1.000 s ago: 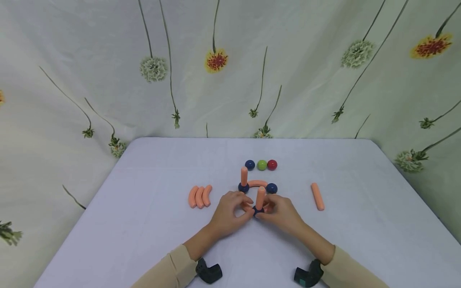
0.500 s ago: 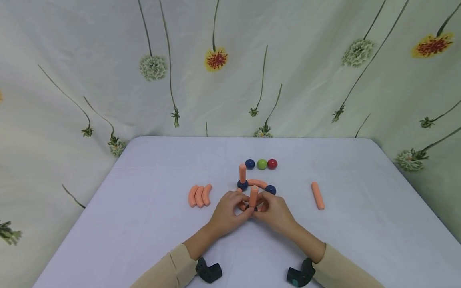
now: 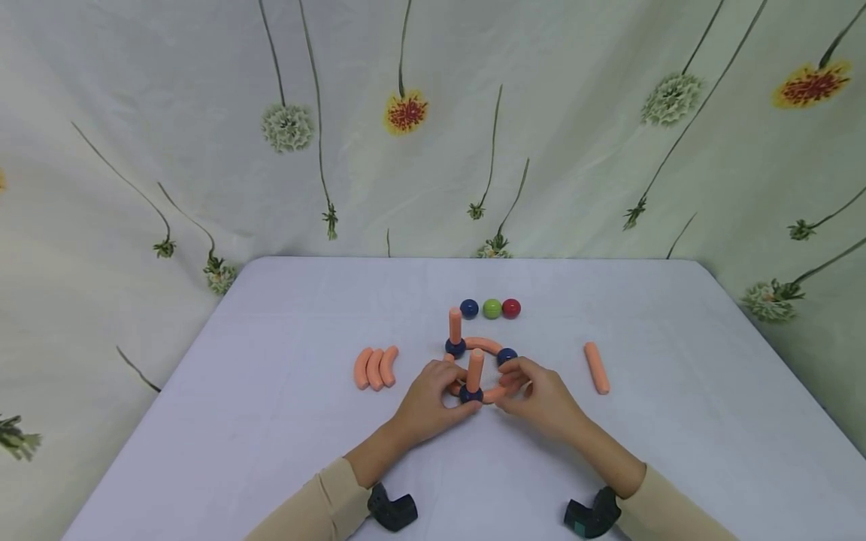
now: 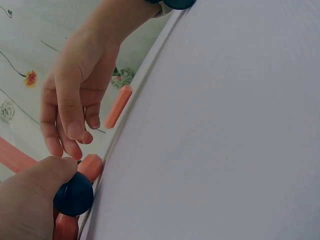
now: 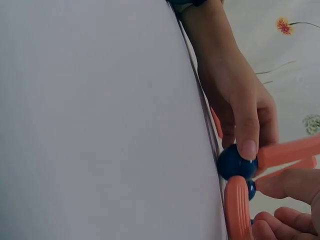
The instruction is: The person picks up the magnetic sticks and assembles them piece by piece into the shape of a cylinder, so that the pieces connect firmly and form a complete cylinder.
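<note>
In the head view my left hand grips a dark blue ball, its thumb on the near side. From that ball an orange stick stands upright. A short curved orange stick meets the ball's right side. My right hand hovers at this curved stick with loosely bent fingers, holding nothing; whether a fingertip touches it I cannot tell. Behind, another blue ball carries a second upright stick. A curved stick links it to a third blue ball, partly behind my right fingers.
Loose balls lie at the back: blue, green and red. Left of the assembly are curved orange sticks side by side. One straight orange stick lies to the right on the white table.
Half a second ago both hands met at the front ball, which shifted left with its upright stick. Since then my right hand has drawn away to the right, uncovering the curved stick.
</note>
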Motion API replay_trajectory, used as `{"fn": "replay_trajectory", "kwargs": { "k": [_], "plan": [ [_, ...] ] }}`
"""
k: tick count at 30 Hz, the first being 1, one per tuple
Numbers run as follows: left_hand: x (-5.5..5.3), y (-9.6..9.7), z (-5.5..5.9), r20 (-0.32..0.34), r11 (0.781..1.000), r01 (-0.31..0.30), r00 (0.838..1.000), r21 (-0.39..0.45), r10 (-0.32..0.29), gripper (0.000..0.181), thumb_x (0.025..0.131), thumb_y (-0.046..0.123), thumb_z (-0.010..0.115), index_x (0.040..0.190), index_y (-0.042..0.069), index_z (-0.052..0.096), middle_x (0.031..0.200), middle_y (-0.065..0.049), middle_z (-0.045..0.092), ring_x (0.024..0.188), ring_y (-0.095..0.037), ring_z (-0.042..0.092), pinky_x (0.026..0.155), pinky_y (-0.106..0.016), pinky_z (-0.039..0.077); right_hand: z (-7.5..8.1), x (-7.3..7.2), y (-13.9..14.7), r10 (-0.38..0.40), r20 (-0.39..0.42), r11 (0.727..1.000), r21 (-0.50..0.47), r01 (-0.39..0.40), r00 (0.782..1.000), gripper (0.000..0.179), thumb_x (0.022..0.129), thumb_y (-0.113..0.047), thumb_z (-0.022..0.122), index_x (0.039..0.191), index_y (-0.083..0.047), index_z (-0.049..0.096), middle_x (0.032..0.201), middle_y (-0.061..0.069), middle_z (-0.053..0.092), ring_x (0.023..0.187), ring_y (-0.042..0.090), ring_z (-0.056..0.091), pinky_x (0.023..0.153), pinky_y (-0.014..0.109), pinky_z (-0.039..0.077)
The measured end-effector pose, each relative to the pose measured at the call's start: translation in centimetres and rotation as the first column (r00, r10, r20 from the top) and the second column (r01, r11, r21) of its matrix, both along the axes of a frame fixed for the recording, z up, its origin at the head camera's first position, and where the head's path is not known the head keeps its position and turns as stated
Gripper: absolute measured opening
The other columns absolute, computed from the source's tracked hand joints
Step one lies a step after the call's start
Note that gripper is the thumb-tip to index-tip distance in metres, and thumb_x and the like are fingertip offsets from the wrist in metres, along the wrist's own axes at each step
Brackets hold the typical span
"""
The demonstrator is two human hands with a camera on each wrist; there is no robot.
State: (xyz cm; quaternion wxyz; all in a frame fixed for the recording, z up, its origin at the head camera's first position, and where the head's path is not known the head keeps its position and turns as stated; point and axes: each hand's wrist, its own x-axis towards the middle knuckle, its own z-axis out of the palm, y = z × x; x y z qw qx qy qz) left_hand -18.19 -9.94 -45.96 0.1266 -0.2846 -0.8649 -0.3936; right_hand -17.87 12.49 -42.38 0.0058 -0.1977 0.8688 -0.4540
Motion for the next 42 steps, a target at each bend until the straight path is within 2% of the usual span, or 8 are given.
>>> {"fn": "replay_trajectory", "kwargs": {
  "k": [6,13,19,24,28,32,36,42],
  "plan": [
    [-0.1,-0.1,-0.2,0.002,1.000,-0.002,1.000,-0.008,0.002,0.029,0.079,0.027,0.081,0.102,0.015,0.068,0.084,0.010,0.054,0.085,-0.010,0.047,0.075,-0.030,0.042,0.3,-0.6,2.4,-0.116,0.053,0.993,0.026,0.115,0.992,0.035,0.080,-0.008,0.078,0.111,-0.004,0.064,0.095,0.001,0.066,0.085,0.015,0.058,0.075,0.030,0.048],
    [-0.3,0.0,-0.4,-0.020,1.000,0.013,1.000,0.005,-0.013,0.028,0.079,0.026,0.080,0.102,0.014,0.068,0.085,0.010,0.054,0.085,-0.011,0.047,0.076,-0.031,0.041,0.6,-1.3,5.5,-0.177,0.002,0.984,0.024,0.177,0.984,0.033,0.080,-0.008,0.077,0.109,0.001,0.064,0.096,0.006,0.068,0.085,0.020,0.061,0.073,0.028,0.048],
    [-0.3,0.0,-0.4,-0.025,0.999,0.015,1.000,0.028,-0.015,0.027,0.079,0.024,0.079,0.101,0.014,0.066,0.091,0.008,0.055,0.092,-0.013,0.048,0.081,-0.033,0.042,1.1,-1.5,6.9,-0.242,0.000,0.969,0.057,0.241,0.970,0.031,0.084,-0.010,0.075,0.111,0.002,0.063,0.097,0.008,0.068,0.086,0.021,0.061,0.076,0.031,0.048],
    [-0.2,-0.1,-0.3,-0.001,0.999,0.021,1.000,0.038,-0.021,0.027,0.079,0.020,0.076,0.103,0.014,0.065,0.096,0.006,0.057,0.094,-0.013,0.049,0.081,-0.033,0.044,1.2,-1.6,8.0,-0.266,-0.016,0.963,0.045,0.266,0.964,0.030,0.085,-0.010,0.074,0.110,0.003,0.063,0.096,0.009,0.068,0.087,0.023,0.062,0.076,0.027,0.048],
    [-0.2,-0.2,-0.2,0.022,0.999,0.029,0.999,0.046,-0.030,0.027,0.079,0.017,0.074,0.103,0.014,0.064,0.098,0.006,0.058,0.094,-0.012,0.049,0.082,-0.033,0.044,1.1,-1.9,8.9,-0.283,-0.037,0.958,0.022,0.284,0.958,0.029,0.086,-0.010,0.074,0.109,0.004,0.063,0.097,0.011,0.068,0.085,0.019,0.062,0.071,0.023,0.049],
    [-0.3,-0.2,-0.2,0.024,0.998,0.043,0.999,0.053,-0.045,0.027,0.077,0.015,0.072,0.103,0.014,0.064,0.096,0.006,0.058,0.091,-0.011,0.050,0.082,-0.032,0.044,1.0,-2.3,9.7,-0.331,-0.063,0.943,0.000,0.331,0.942,0.026,0.087,-0.011,0.073,0.107,0.003,0.064,0.096,0.012,0.068,0.083,0.012,0.061,0.068,0.019,0.047],
    [-0.4,-0.2,-0.3,0.017,0.997,0.053,0.998,0.051,-0.054,0.027,0.077,0.014,0.070,0.103,0.014,0.064,0.096,0.007,0.059,0.090,-0.011,0.050,0.082,-0.032,0.044,0.7,-2.7,10.3,-0.397,-0.110,0.915,0.032,0.402,0.911,0.022,0.087,-0.011,0.072,0.104,0.002,0.067,0.093,0.012,0.069,0.085,0.016,0.061,0.069,0.018,0.045],
    [-0.4,-0.2,-0.2,0.029,0.997,0.056,0.998,0.052,-0.057,0.027,0.076,0.013,0.069,0.102,0.014,0.063,0.097,0.007,0.060,0.092,-0.011,0.050,0.084,-0.032,0.044,0.5,-3.0,10.6,-0.452,-0.037,0.888,0.079,0.454,0.891,0.031,0.089,-0.023,0.071,0.106,0.003,0.068,0.094,0.013,0.067,0.089,0.027,0.059,0.066,0.025,0.045]
  ]
}}
